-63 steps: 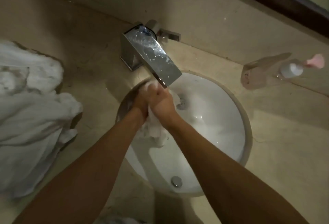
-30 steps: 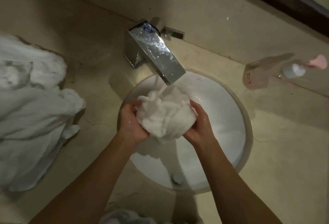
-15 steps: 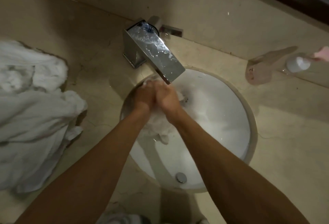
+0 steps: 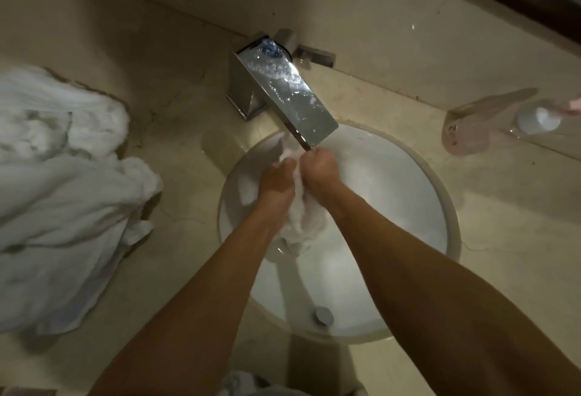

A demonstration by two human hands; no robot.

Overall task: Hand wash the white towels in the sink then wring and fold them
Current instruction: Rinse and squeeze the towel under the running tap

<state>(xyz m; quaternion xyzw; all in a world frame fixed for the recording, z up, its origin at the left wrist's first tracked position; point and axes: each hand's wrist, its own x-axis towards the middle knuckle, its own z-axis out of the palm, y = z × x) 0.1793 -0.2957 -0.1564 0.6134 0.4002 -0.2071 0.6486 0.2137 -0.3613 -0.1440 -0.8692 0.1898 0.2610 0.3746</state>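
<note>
A wet white towel point(image 4: 301, 222) is bunched between my hands over the round white sink point(image 4: 408, 207), just under the spout of the chrome faucet point(image 4: 283, 93). My left hand point(image 4: 276, 181) grips the towel from the left. My right hand point(image 4: 320, 172) grips it from the right, knuckles up. The two fists sit close together, with the cloth squeezed between them and a tail hanging below my wrists. Part of the towel also shows behind my left hand against the basin wall.
A heap of white towels point(image 4: 63, 194) lies on the beige counter at the left. A clear bottle with a pink pump point(image 4: 534, 118) lies at the right by the backsplash. The sink's overflow plug point(image 4: 323, 315) sits near the front rim. More white cloth point(image 4: 239, 384) shows at the bottom edge.
A second ago my hands held the towel spread as a ball under the spout. They have since closed together, squeezing it, and now sit slightly apart with the towel between the fists.
</note>
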